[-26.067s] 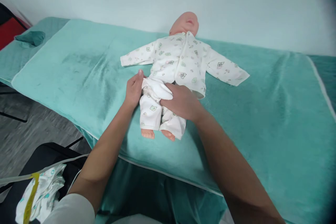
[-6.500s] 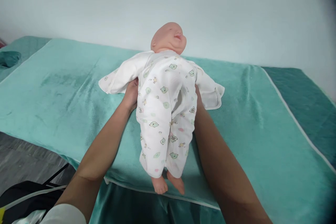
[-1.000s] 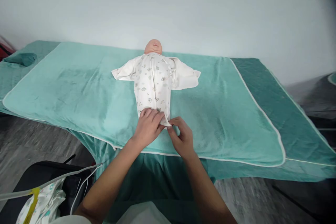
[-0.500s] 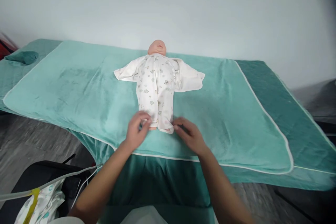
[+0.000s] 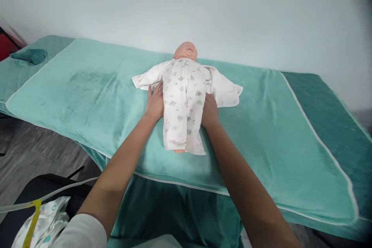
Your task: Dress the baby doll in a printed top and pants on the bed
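Observation:
A baby doll (image 5: 186, 51) lies on its back, dressed in a white printed gown (image 5: 181, 104) with wide sleeves spread to both sides. Its toes peek out below the hem. My left hand (image 5: 155, 102) rests against the gown's left side under the sleeve, fingers stretched out and apart, thumb side partly hidden by the cloth. On the opposite side, my right hand (image 5: 210, 110) lies along the doll's body below the other sleeve. Its fingers look extended, with the tips partly covered by the gown.
A light green blanket (image 5: 95, 97) with white piping covers the bed, which has a darker green cover (image 5: 328, 124). A white wall (image 5: 232, 11) stands behind. At lower left are a black chair (image 5: 43, 186), a printed cloth (image 5: 48, 221) and a pale tube (image 5: 66, 189) with a yellow band.
Both hands have let go of the gown's hem and moved up to the doll's sides. The hem now hangs flatter over the feet. The view has shifted slightly.

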